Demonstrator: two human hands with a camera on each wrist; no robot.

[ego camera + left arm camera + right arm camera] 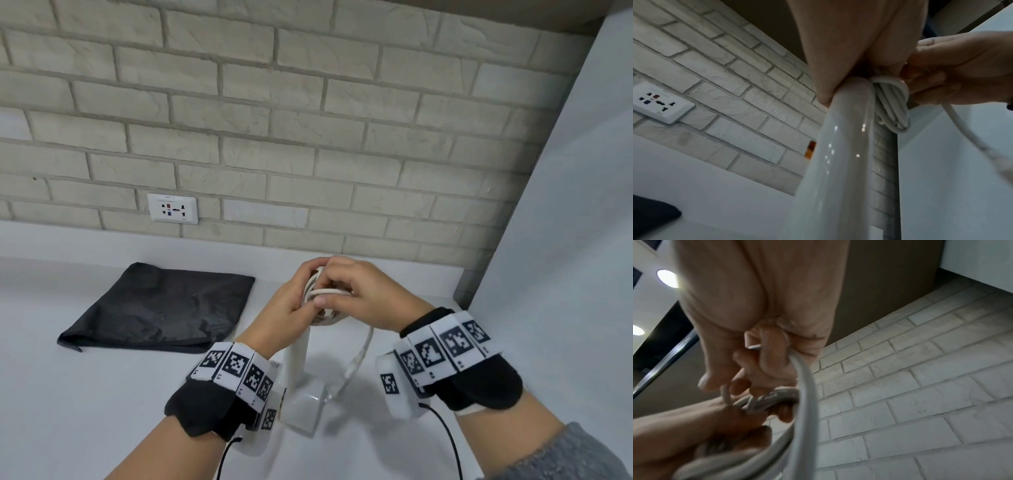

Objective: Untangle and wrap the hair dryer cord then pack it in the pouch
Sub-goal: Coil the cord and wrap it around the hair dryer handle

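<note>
A white hair dryer [298, 359] stands with its head on the counter and its handle [840, 154] pointing up. My left hand [291, 301] grips the handle's top together with a bundle of white cord loops [317, 291] [892, 104]. My right hand [346, 287] pinches a strand of cord [803, 373] across the bundle. A loose length of cord [359, 356] hangs from the hands down to the dryer's head. The black pouch [161, 308] lies flat on the counter to the left, apart from both hands.
A brick wall [308, 120] runs behind the white counter [102, 394], with a wall socket [173, 208] above the pouch. A white panel [565, 222] closes off the right side. Wrist bands with black cables sit on both forearms.
</note>
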